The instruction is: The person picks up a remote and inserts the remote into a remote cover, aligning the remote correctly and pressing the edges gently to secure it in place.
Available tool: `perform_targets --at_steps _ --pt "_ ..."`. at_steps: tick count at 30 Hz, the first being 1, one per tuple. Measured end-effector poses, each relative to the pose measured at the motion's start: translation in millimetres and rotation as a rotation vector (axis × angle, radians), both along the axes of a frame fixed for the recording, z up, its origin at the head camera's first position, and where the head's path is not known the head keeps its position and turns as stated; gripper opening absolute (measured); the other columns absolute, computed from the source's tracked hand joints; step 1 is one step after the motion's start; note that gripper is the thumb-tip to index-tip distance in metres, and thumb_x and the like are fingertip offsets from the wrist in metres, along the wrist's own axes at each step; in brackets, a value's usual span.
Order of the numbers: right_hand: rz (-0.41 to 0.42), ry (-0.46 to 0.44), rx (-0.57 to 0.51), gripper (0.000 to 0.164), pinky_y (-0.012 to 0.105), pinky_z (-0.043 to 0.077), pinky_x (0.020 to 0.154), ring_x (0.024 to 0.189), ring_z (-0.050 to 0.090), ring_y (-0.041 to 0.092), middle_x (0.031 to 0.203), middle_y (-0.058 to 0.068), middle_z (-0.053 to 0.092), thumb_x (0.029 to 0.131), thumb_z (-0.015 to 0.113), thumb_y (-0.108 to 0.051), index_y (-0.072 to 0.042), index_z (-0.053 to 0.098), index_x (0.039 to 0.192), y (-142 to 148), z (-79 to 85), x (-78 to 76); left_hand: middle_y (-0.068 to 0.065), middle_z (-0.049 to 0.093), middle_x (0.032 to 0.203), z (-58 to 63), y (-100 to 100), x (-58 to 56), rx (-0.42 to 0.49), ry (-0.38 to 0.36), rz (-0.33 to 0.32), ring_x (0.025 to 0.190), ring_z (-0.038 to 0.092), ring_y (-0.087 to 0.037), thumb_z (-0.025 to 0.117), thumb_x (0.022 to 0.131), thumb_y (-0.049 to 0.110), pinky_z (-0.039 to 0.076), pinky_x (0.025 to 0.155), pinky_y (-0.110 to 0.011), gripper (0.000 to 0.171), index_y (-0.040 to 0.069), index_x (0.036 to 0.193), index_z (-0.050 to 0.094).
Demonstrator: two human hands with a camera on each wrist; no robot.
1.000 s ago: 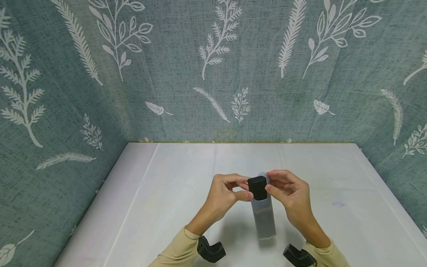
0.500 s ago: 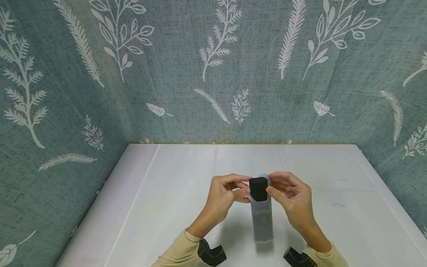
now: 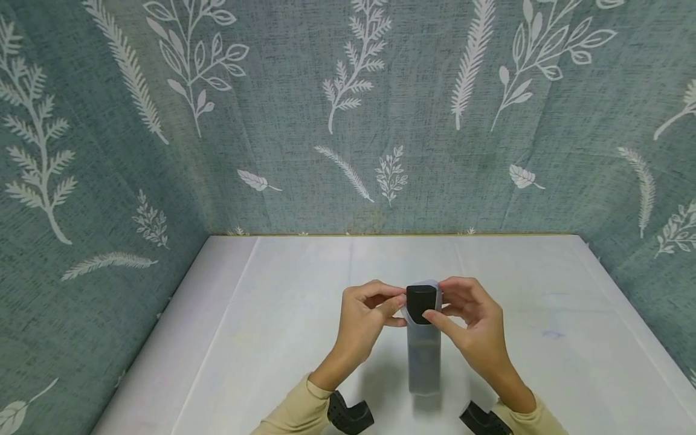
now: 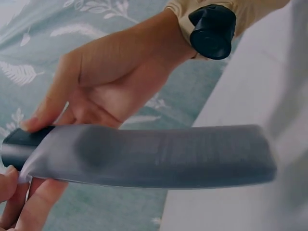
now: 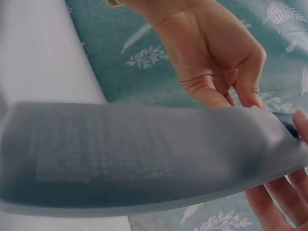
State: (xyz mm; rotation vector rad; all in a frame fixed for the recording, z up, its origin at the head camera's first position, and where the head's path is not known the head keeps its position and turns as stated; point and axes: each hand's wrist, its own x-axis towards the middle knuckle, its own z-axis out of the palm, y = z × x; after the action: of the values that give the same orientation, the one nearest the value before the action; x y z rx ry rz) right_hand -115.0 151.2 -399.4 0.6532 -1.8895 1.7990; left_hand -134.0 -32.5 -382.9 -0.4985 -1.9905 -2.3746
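A long frosted, translucent grey sleeve (image 3: 425, 362) hangs between my hands above the table. From its open upper end shows a black object (image 3: 420, 302), the rest of it a dark shape inside; its kind is unclear. My left hand (image 3: 361, 317) pinches the sleeve's left rim between thumb and fingers. My right hand (image 3: 478, 320) grips the upper end from the right, thumb pressed on the black face, index finger at the far rim. In the left wrist view the sleeve (image 4: 168, 156) lies across the picture. Faint blurred markings show through the sleeve (image 5: 110, 149) in the right wrist view.
Beneath the hands lies a white table (image 3: 283, 308) with faint creases and a bluish mark at right. Green cloth (image 3: 283, 121) with white leaf prints rises behind it and at both sides. Each wrist wears a black camera, one at the left wrist (image 3: 349, 414).
The sleeve's lower end has swung left, so it hangs straighter. My left thumb has shifted up along the rim. My right thumb has moved left onto the black face.
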Motion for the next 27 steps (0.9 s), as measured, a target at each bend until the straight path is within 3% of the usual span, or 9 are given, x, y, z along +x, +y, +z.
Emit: perform_targets --at_steps 6,15,22,27 --pt "-0.008 0.014 0.0 0.043 0.024 0.057 0.067 0.081 0.066 0.013 0.097 0.006 0.066 0.07 0.072 0.02 0.011 0.055 0.108 -0.7 -0.2 0.0 -0.017 0.064 0.087 0.9 1.8 -0.6 -0.064 0.006 0.002 0.077 0.064 -0.023 0.065 0.086 -0.004 0.058 0.06 -0.039 0.006 -0.007 0.088 0.069" --pt "-0.008 0.102 0.028 0.045 0.021 0.056 0.065 0.079 0.065 0.013 0.096 0.011 0.064 0.067 0.073 0.022 0.009 0.058 0.108 -0.3 -3.2 -0.3 -0.01 0.057 0.086 0.2 3.8 -1.3 -0.093 -0.085 -0.054 0.077 0.058 -0.018 0.057 0.093 0.002 0.059 0.063 -0.039 0.011 -0.008 0.09 0.062" --pt "-0.057 0.009 0.113 0.047 0.024 0.056 0.065 0.08 0.065 0.013 0.098 0.007 0.064 0.067 0.075 0.018 0.004 0.058 0.109 2.3 -6.7 1.8 -0.006 0.053 0.084 -2.5 5.1 -1.4 -0.078 -0.149 -0.089 0.079 0.052 -0.017 0.054 0.095 0.007 0.059 0.066 -0.039 0.017 -0.01 0.092 0.058" --pt "-0.056 0.001 0.123 0.047 0.024 0.056 0.065 0.081 0.065 0.013 0.097 0.007 0.064 0.067 0.076 0.018 0.004 0.058 0.108 2.6 -8.1 1.6 -0.005 0.052 0.085 -1.8 5.1 -0.3 -0.07 -0.163 -0.095 0.081 0.052 -0.017 0.052 0.096 0.007 0.059 0.067 -0.04 0.017 -0.009 0.093 0.057"
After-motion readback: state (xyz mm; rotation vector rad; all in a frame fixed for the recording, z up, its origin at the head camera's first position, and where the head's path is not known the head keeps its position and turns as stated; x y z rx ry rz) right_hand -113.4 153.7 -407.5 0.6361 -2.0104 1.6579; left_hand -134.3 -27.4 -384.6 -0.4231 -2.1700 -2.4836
